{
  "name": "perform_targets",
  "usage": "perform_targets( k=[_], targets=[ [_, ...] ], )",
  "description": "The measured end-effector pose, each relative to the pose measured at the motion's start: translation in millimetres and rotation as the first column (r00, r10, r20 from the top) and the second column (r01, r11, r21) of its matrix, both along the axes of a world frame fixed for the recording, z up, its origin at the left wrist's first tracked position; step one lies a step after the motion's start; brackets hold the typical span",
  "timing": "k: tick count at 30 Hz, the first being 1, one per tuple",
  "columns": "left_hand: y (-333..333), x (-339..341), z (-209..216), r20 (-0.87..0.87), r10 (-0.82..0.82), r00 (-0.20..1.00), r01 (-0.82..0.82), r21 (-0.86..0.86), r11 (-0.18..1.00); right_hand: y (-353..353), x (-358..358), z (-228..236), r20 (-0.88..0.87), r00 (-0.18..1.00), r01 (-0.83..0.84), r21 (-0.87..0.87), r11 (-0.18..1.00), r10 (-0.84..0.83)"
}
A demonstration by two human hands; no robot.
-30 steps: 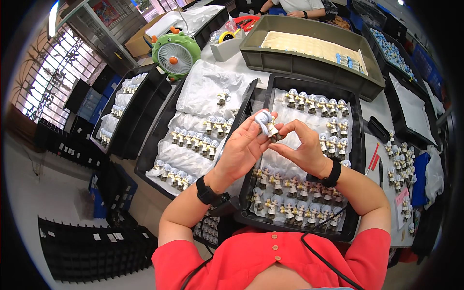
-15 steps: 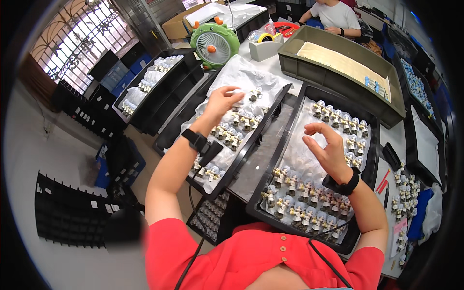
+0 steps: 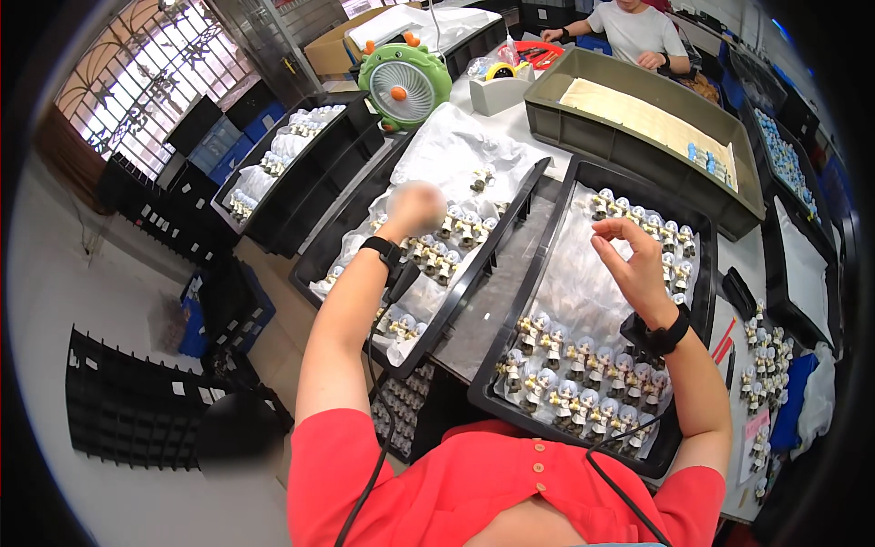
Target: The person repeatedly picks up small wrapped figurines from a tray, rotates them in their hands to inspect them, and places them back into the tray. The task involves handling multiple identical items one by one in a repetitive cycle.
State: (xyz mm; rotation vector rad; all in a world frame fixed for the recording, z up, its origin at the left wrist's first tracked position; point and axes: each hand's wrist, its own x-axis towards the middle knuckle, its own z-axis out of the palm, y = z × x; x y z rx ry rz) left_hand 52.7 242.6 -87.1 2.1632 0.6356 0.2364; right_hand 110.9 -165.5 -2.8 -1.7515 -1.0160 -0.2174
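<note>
My left hand (image 3: pixel 417 208) is over the left black tray (image 3: pixel 437 337), close to a row of small figurines (image 3: pixel 467 228) with pale hair and white-and-gold bodies. Its fingers are blurred, so I cannot make out their pose or any held thing. Above the right black tray (image 3: pixel 510 314) hovers my right hand (image 3: pixel 635 266), fingers curved, the thumb apart from them and nothing visible between. White lining sheet (image 3: pixel 574 283) shows in the tray's middle. Rows of figurines (image 3: pixel 583 401) stand at its near end, others (image 3: pixel 652 223) at its far end.
A green fan (image 3: pixel 406 87) and an olive bin (image 3: pixel 629 132) stand beyond the trays. More figurines (image 3: pixel 766 365) crowd the table at right. Another filled tray (image 3: pixel 310 187) lies at far left. A co-worker (image 3: pixel 633 36) sits across the table. Cables run along my arms.
My left hand has moved down and slightly left over its tray and blurred. The right hand has shifted a little up and right. The co-worker's hands have moved apart.
</note>
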Motion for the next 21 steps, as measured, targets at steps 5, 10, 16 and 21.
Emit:
perform_targets(
  k=[5,10,16,21],
  targets=[
    [1.7,-0.9,4.5,0.005,-0.018,1.0,0.018,-0.074,0.997,-10.1,18.8,-5.3,-0.086,0.995,-0.058,-0.144,0.988,0.046],
    [16.6,2.3,-4.7,-0.032,0.013,0.999,-0.006,0.208,0.978,-33.5,20.6,8.4,-0.012,0.996,-0.076,-0.613,0.787,0.088],
    [-57.7,-0.5,77.2,0.2,0.003,0.98,0.015,-0.086,0.996,-43.2,9.0,24.6,-0.051,0.965,-0.167,-0.873,0.458,0.256],
    [-154.0,-28.2,125.5,0.32,-0.375,0.87,0.455,-0.231,0.86,-37.6,-2.0,-1.6,-0.05,0.972,-0.065,-0.996,0.056,0.23]
  ],
)
